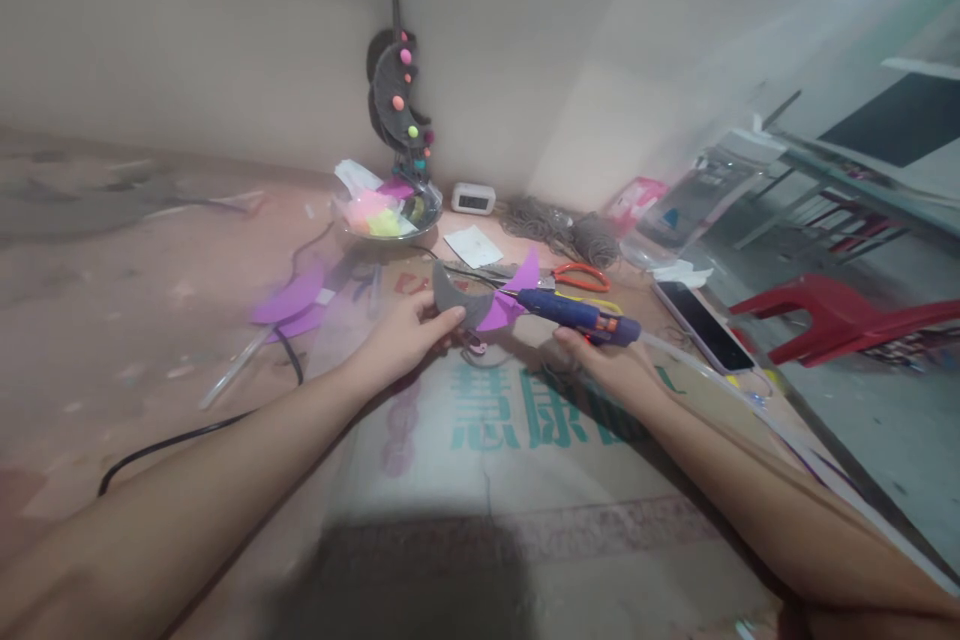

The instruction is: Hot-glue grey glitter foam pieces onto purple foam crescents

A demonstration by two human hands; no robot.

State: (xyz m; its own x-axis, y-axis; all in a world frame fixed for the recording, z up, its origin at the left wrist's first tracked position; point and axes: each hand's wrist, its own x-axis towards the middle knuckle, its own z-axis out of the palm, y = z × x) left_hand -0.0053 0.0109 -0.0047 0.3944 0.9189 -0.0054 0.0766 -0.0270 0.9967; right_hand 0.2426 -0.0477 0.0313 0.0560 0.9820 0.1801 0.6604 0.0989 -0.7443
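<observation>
My left hand point(409, 335) pinches a grey crescent-shaped felt piece point(454, 295) with purple star-like points point(517, 290) attached. My right hand point(611, 360) is wrapped round a blue hot glue gun point(577, 313), and the gun's nozzle points left at the purple part of the felt piece. A clear glue stick point(675, 355) sticks out of the gun's back end. Both hands hover just above a flattened cardboard sheet point(510, 440) with green printed characters.
Orange-handled scissors point(581, 275), a phone point(705, 325), a small white clock point(473, 198) and a bowl point(386, 220) of coloured bits lie beyond the hands. A grey crescent ornament point(397, 100) with pompoms stands at the wall. Purple cut-outs point(292, 305), a black cable point(187, 435) and a red stool point(832, 315) flank the work.
</observation>
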